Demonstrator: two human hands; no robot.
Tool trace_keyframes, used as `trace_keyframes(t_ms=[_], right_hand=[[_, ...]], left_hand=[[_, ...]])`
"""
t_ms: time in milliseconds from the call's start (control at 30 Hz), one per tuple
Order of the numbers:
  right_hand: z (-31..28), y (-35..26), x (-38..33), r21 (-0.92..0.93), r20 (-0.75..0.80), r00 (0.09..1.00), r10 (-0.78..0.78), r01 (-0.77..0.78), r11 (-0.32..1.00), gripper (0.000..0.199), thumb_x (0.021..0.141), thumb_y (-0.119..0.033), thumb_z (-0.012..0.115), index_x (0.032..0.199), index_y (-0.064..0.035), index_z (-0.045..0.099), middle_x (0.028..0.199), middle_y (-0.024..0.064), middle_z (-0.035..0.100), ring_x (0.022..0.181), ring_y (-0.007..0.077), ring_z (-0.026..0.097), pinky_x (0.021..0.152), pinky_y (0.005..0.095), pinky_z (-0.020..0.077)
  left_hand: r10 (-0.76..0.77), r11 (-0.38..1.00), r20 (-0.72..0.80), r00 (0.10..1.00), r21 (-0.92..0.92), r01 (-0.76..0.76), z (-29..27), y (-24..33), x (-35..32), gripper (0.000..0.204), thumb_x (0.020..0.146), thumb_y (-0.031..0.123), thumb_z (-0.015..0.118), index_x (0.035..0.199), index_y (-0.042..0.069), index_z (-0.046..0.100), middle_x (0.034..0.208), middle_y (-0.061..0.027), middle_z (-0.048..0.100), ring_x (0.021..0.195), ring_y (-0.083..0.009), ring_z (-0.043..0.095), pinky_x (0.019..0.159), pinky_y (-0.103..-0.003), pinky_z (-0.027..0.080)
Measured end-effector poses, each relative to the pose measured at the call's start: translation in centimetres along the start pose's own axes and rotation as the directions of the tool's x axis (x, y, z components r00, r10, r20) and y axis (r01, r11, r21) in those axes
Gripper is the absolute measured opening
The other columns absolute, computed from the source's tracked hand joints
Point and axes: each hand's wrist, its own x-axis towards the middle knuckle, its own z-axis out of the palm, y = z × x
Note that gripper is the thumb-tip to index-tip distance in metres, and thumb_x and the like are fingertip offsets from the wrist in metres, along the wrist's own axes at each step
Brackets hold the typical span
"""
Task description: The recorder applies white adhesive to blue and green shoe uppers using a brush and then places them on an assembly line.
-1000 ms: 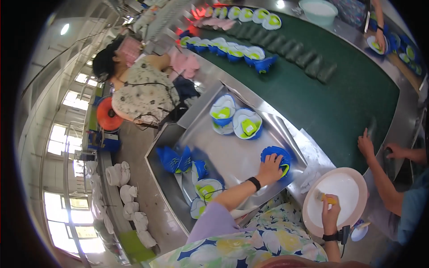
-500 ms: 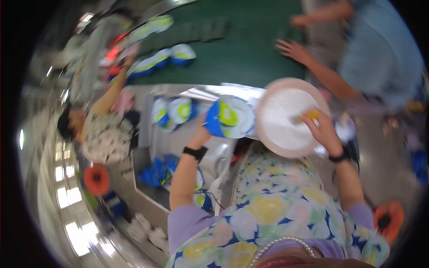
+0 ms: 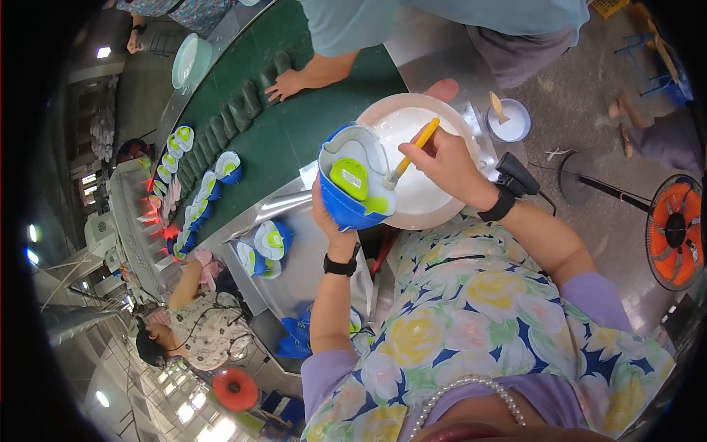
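Note:
My left hand [image 3: 329, 219] grips a blue shoe upper [image 3: 346, 202] from its left side. The upper's white underside faces up, with a lime-green piece in its middle. In my right hand [image 3: 449, 166] is a yellow-handled brush [image 3: 421, 144], pinched between thumb and fingers. Its bristles rest at the upper's white right edge; exact contact is hard to make out. Below the brush lies a wide pinkish basin [image 3: 375, 110] with white liquid in it, partly hidden by the upper and my right hand.
A green conveyor [image 3: 294, 125] carries dark soles [image 3: 239, 114] and blue uppers [image 3: 199, 206]. A co-worker's hand [image 3: 286, 85] reaches over it. More uppers [image 3: 272, 239] lie on a metal table at left. At right are a small tub [image 3: 509, 121], a black blower-like tool [image 3: 518, 175] and an orange fan [image 3: 675, 230].
My view has turned. The brush has come out of the basin to the upper's edge. The upper is now tilted closer over the basin, and the co-worker's hand is at the soles.

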Motion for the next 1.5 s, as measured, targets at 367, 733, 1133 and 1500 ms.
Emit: trace_keyframes(t_ms=[367, 733, 1133, 1500], right_hand=[[0.9, -0.2, -0.2, 0.339, 0.097, 0.99, 0.102, -0.13, 0.932, 0.027, 0.085, -0.022, 0.069, 0.09, 0.0037, 0.061, 0.073, 0.0103, 0.065, 0.063, 0.0156, 0.063, 0.059, 0.0265, 0.0492], [0.1, -0.7, 1.0, 0.26, 0.301, 0.763, -0.572, 0.511, 0.819, 0.017, 0.084, -0.006, 0.068, 0.099, -0.0047, 0.062, 0.1, 0.0088, 0.066, 0.091, 0.0244, 0.064, 0.079, 0.0314, 0.0495], [-2.8, -1.2, 0.9, 0.057, 0.247, 0.892, -0.379, 0.377, 0.925, 0.015, 0.085, -0.015, 0.065, 0.091, -0.0027, 0.059, 0.084, 0.016, 0.063, 0.077, 0.0345, 0.061, 0.069, 0.0377, 0.0477], [-1.0, -3.2, 2.6, -0.032, 0.293, 0.844, -0.449, 0.478, 0.878, 0.017, 0.086, -0.015, 0.067, 0.095, -0.0026, 0.061, 0.09, 0.0132, 0.065, 0.08, 0.029, 0.063, 0.071, 0.0341, 0.0488]], left_hand=[[0.444, 0.458, 0.295, 0.846, 0.737, -0.497, -1.4, 1.8, 2.7, 0.041, 0.089, 0.005, 0.057, 0.13, 0.002, 0.052, 0.118, -0.0131, 0.059, 0.107, -0.0255, 0.059, 0.093, -0.034, 0.048], [-0.699, 0.337, 0.61, 0.372, -0.177, 0.925, 0.7, 1.8, -2.2, 0.042, 0.095, 0.03, 0.054, 0.13, 0.007, 0.051, 0.119, -0.0118, 0.062, 0.107, -0.0245, 0.062, 0.09, -0.04, 0.054], [-0.656, 0.493, 0.461, 0.598, -0.338, 0.802, -3.1, 1.0, -0.8, 0.049, 0.091, 0.026, 0.06, 0.135, 0.007, 0.047, 0.128, -0.0102, 0.057, 0.114, -0.0262, 0.058, 0.096, -0.042, 0.049], [-0.601, 0.547, 0.404, 0.689, -0.421, 0.724, -3.3, 3.4, 0.0, 0.044, 0.095, 0.03, 0.055, 0.132, 0.007, 0.049, 0.121, -0.0105, 0.06, 0.103, -0.024, 0.063, 0.085, -0.038, 0.054]])
